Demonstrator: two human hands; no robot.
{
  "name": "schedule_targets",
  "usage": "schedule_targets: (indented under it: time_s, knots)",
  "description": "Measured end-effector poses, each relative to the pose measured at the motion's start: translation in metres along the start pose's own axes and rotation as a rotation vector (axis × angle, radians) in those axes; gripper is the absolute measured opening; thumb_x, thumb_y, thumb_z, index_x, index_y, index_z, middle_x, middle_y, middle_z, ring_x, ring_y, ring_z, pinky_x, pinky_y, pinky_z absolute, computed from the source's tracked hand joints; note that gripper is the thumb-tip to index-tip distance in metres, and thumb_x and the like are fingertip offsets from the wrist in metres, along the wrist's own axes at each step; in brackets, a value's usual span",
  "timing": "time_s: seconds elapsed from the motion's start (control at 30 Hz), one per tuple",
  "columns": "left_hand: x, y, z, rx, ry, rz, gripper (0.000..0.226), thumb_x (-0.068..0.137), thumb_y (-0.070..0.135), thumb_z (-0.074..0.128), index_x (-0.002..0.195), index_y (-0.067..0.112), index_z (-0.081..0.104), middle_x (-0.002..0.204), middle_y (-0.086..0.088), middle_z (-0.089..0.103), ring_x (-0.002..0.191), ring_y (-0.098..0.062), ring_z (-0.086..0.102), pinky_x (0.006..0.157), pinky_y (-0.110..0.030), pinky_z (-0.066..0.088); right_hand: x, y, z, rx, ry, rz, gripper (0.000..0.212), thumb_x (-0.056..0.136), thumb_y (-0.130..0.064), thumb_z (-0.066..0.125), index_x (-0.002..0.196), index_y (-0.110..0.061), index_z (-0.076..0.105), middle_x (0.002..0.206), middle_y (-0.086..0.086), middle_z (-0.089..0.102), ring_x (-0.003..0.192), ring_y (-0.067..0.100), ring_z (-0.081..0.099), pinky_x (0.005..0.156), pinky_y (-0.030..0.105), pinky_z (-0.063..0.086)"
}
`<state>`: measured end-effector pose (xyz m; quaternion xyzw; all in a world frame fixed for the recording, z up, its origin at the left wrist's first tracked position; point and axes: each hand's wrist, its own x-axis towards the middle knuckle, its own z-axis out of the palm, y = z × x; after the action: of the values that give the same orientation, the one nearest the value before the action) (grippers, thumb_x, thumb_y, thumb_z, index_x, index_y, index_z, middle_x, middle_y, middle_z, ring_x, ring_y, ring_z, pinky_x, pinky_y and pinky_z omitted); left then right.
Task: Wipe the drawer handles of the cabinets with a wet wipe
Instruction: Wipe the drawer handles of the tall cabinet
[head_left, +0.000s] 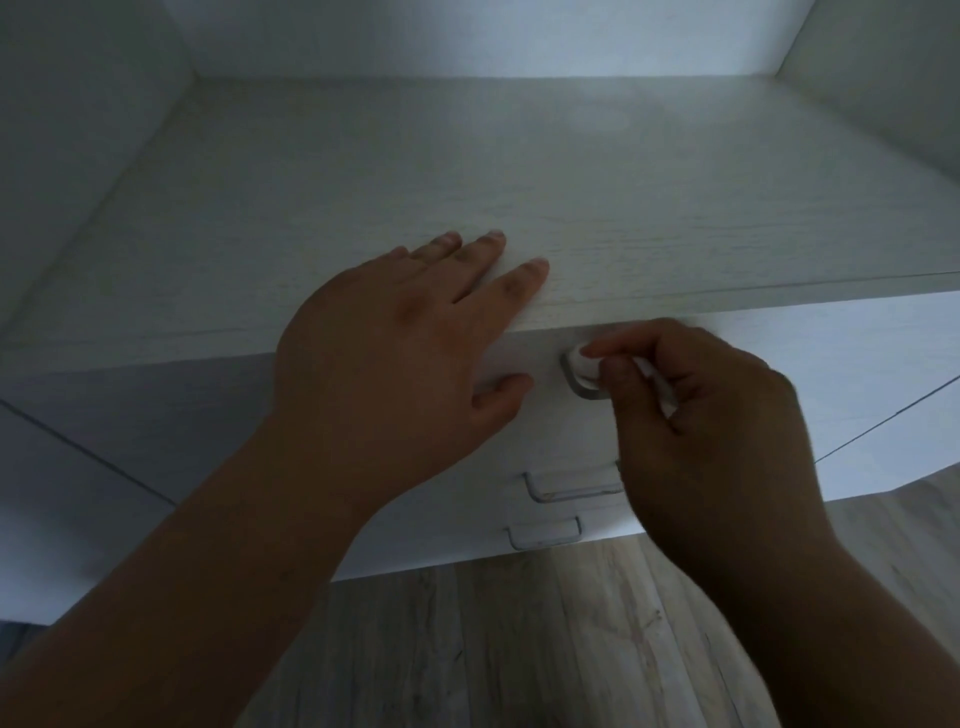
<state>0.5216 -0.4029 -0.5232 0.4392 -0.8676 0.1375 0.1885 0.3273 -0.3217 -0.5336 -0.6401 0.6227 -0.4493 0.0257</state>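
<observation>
- One white cabinet (519, 182): its top runs just above the right grip.
- One wooden floor (519, 649), below both hands.
- Two hands: the left hand (395, 332) lies flat on the cabinet's top, left of the grip, fingers straight. The right hand (701, 415) has its grip clamped on the wipe.
- Three handles: the top handle (582, 391) at the grip, partly hidden. The middle handle (566, 493) and lowest handle (543, 535) sit beneath it.
- One white wipe (584, 366), pinched against the top handle.
</observation>
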Motion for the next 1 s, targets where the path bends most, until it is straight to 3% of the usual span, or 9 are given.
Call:
schedule_targets:
  time_s: [0.1,0.2,0.23,0.37,0.5,0.67,0.8,0.93,1.0]
  knots:
    - [0.0005,-0.0003,0.001,-0.011,0.007,0.003,0.071,0.092,0.064,0.051,0.156,0.035,0.044,0.162,0.001,0.044,0.147,-0.021,0.047,0.116,-0.046,0.043,0.0031,-0.001,-0.0051,0.118,0.017,0.072,0.015,0.101,-0.024,0.061,0.097,-0.035,0.071,0.091,-0.027,0.07,0.091,-0.005,0.067,0.083,0.01,0.05]
    - [0.0011,0.0,0.0008,-0.013,-0.008,0.002,0.072,0.092,0.064,0.05,0.157,0.035,0.042,0.163,0.001,0.044,0.147,-0.022,0.046,0.117,-0.047,0.042,0.0004,-0.0031,0.0012,-0.026,0.017,-0.012,0.014,0.099,-0.025,0.06,0.098,-0.03,0.073,0.093,-0.024,0.068,0.089,0.002,0.067,0.089,0.039,0.057]
    - [0.0014,-0.0001,0.0011,-0.013,-0.011,0.001,0.073,0.091,0.064,0.049,0.158,0.035,0.041,0.163,0.001,0.043,0.147,-0.022,0.045,0.117,-0.047,0.042,0.0005,-0.0015,0.0015,-0.04,0.017,-0.022,0.014,0.098,-0.026,0.06,0.098,-0.031,0.073,0.092,-0.025,0.067,0.088,0.001,0.066,0.088,0.04,0.057]
    - [0.0011,-0.0006,0.0018,-0.021,-0.016,-0.001,0.073,0.091,0.064,0.05,0.158,0.035,0.041,0.163,0.0,0.043,0.147,-0.022,0.045,0.116,-0.048,0.042,0.0036,0.0008,-0.0069,0.103,0.03,0.054,0.02,0.101,-0.024,0.063,0.095,-0.043,0.067,0.089,-0.029,0.07,0.09,-0.008,0.066,0.078,0.009,0.049]
    - [0.0024,-0.0003,0.0006,-0.023,-0.007,0.005,0.073,0.091,0.064,0.049,0.157,0.034,0.042,0.163,-0.001,0.044,0.147,-0.023,0.046,0.116,-0.049,0.043,-0.0002,0.0016,0.0018,-0.027,0.03,-0.034,0.015,0.098,-0.023,0.063,0.1,-0.031,0.075,0.095,-0.025,0.066,0.092,-0.001,0.064,0.089,0.035,0.056]
    - [0.0006,-0.0001,0.001,-0.015,0.007,0.001,0.071,0.092,0.063,0.051,0.156,0.034,0.044,0.162,0.0,0.045,0.146,-0.022,0.047,0.115,-0.047,0.044,0.0024,0.0057,-0.0074,0.045,0.018,0.007,0.014,0.101,-0.023,0.063,0.099,-0.031,0.074,0.096,-0.022,0.069,0.092,-0.002,0.065,0.086,0.019,0.052]
    - [0.0013,0.0006,0.0008,-0.016,0.004,0.001,0.072,0.091,0.063,0.051,0.156,0.034,0.044,0.162,0.001,0.044,0.147,-0.021,0.046,0.115,-0.048,0.044,0.0029,0.0057,-0.0017,-0.121,-0.054,-0.101,0.017,0.095,-0.022,0.06,0.099,-0.026,0.075,0.091,-0.029,0.056,0.09,0.002,0.06,0.088,0.047,0.055]
    - [-0.0005,0.0003,-0.0003,-0.006,0.012,0.003,0.071,0.092,0.064,0.051,0.157,0.035,0.043,0.163,0.002,0.043,0.147,-0.02,0.046,0.116,-0.046,0.043,0.0011,0.0052,-0.0053,-0.008,0.001,-0.047,0.016,0.096,-0.025,0.06,0.098,-0.029,0.074,0.092,-0.022,0.065,0.082,0.0,0.064,0.084,0.036,0.057]
    - [0.0,0.0006,-0.0005,-0.01,0.008,0.005,0.072,0.092,0.064,0.051,0.157,0.035,0.043,0.163,0.002,0.044,0.147,-0.02,0.046,0.116,-0.046,0.043,0.0019,0.0036,-0.004,-0.063,-0.011,-0.071,0.016,0.096,-0.025,0.06,0.099,-0.027,0.076,0.092,-0.024,0.062,0.081,0.0,0.063,0.086,0.041,0.057]
